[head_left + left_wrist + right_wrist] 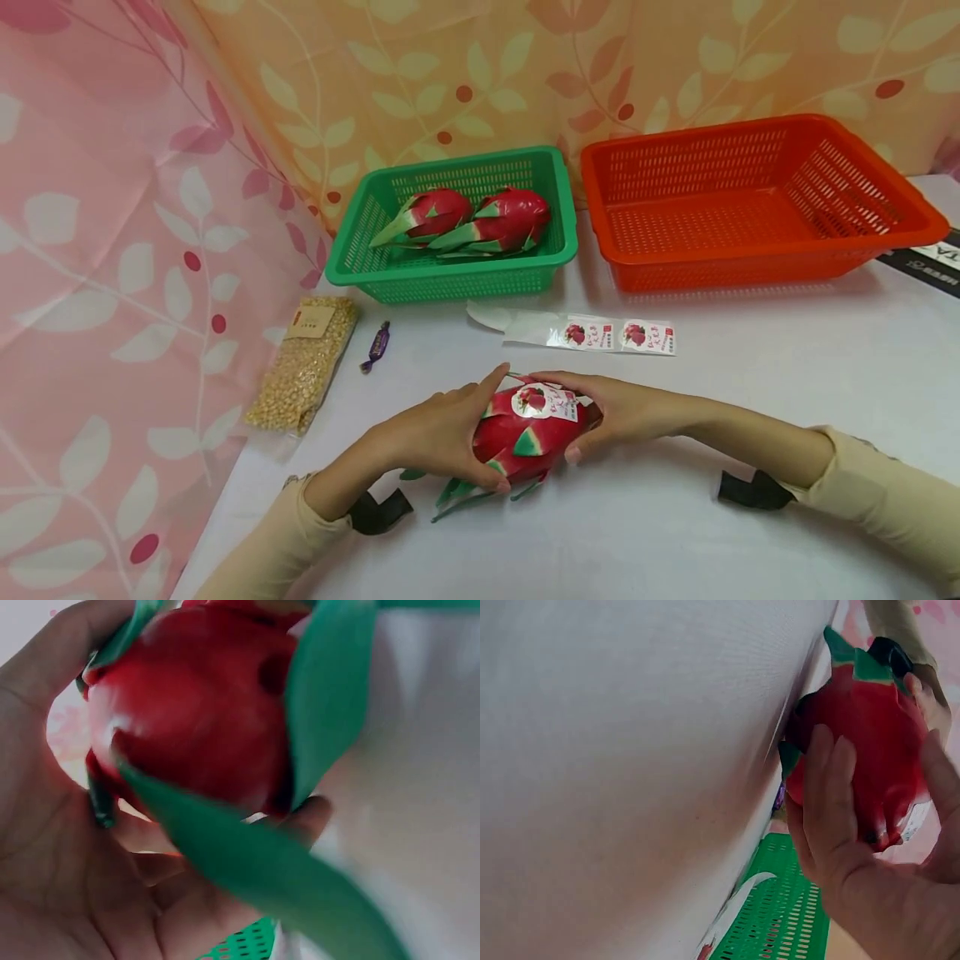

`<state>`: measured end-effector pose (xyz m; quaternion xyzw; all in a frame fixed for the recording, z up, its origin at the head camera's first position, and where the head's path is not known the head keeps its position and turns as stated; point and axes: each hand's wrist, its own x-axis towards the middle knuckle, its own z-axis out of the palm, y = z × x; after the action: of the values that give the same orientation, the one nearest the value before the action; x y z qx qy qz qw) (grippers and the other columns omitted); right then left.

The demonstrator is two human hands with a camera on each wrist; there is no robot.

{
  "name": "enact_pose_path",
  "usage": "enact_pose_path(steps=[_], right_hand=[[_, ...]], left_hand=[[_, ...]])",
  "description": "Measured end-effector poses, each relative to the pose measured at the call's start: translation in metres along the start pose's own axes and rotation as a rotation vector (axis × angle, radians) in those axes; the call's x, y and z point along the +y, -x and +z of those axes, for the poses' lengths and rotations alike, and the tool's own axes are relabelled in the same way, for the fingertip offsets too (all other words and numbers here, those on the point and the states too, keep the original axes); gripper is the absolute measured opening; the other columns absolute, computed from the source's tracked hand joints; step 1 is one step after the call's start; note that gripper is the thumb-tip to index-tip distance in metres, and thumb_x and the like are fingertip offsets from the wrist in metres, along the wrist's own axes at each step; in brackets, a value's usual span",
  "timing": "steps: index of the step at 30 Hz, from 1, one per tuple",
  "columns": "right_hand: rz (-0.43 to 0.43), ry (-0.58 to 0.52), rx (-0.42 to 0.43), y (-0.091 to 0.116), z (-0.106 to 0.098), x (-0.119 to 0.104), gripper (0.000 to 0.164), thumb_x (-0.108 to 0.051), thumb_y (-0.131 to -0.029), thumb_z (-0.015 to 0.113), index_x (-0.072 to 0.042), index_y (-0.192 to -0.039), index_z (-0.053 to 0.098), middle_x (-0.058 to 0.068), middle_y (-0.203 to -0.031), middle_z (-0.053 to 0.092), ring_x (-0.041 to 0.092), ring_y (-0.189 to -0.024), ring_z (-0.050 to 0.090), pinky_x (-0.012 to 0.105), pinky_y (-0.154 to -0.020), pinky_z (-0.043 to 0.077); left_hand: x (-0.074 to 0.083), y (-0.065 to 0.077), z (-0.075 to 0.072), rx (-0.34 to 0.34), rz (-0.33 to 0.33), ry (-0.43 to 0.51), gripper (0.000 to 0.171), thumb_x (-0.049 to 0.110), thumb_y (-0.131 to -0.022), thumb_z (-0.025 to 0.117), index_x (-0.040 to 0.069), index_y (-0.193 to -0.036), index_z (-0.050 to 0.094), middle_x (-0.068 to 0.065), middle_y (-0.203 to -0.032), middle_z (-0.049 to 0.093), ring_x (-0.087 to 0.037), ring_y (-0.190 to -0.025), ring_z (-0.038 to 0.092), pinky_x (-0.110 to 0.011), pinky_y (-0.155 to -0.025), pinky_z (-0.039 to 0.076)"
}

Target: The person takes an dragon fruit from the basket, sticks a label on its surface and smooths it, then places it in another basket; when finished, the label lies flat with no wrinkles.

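Note:
A red dragon fruit (510, 446) with green scales is held between two hands over the white table. My left hand (442, 433) grips its leafy end, with the thumb on the near side and fingers round the far side. At the other end my right hand (630, 408) holds it between thumb and fingers. A white label (555, 402) with a fruit picture lies on the upper side of the fruit. In the left wrist view, long green scales (330, 697) stick out past the fingers. The right wrist view shows the right fingertips (831, 761) against the red skin.
Beyond the hands lies a label strip (588, 333). A green basket (457, 287) holds two dragon fruits (510, 218); a red basket (720, 267) stands right of it. At left are a bag of yellow grains (300, 383) and a purple-wrapped candy (377, 347). A black box (930, 262) sits far right.

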<state>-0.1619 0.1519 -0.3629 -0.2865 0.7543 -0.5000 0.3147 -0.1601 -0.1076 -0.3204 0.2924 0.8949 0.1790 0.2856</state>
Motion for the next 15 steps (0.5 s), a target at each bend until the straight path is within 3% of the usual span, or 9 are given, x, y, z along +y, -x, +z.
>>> enact_pose_path(steps=[7, 10, 15], right_hand=[[0.026, 0.248, 0.171, 0.006, -0.003, -0.008, 0.091, -0.039, -0.068, 0.078, -0.029, -0.143, 0.027, -0.001, -0.131, 0.044, 0.02, -0.121, 0.04, 0.028, -0.084, 0.049], [0.023, 0.369, 0.252, 0.008, -0.005, -0.013, 0.096, -0.047, -0.064, 0.079, -0.031, -0.143, 0.025, -0.002, -0.129, 0.048, 0.017, -0.116, 0.045, 0.028, -0.081, 0.049], [-0.034, 0.393, 0.321, 0.009, -0.009, -0.018, 0.1, -0.047, -0.061, 0.081, -0.036, -0.142, 0.025, -0.005, -0.131, 0.046, 0.015, -0.115, 0.045, 0.025, -0.078, 0.05]], left_hand=[[0.006, -0.01, -0.003, 0.081, 0.073, -0.045, 0.112, 0.052, -0.063, 0.075, 0.021, -0.148, 0.009, -0.002, -0.128, 0.045, -0.014, -0.111, 0.046, -0.038, -0.086, 0.047], [0.009, -0.016, -0.005, 0.111, 0.095, -0.038, 0.109, 0.05, -0.063, 0.076, 0.02, -0.147, 0.014, -0.001, -0.129, 0.044, -0.013, -0.114, 0.044, -0.038, -0.087, 0.047], [0.013, -0.025, -0.006, 0.189, 0.137, -0.019, 0.103, 0.047, -0.062, 0.078, 0.023, -0.145, 0.021, -0.001, -0.129, 0.043, -0.012, -0.115, 0.043, -0.03, -0.079, 0.051]])
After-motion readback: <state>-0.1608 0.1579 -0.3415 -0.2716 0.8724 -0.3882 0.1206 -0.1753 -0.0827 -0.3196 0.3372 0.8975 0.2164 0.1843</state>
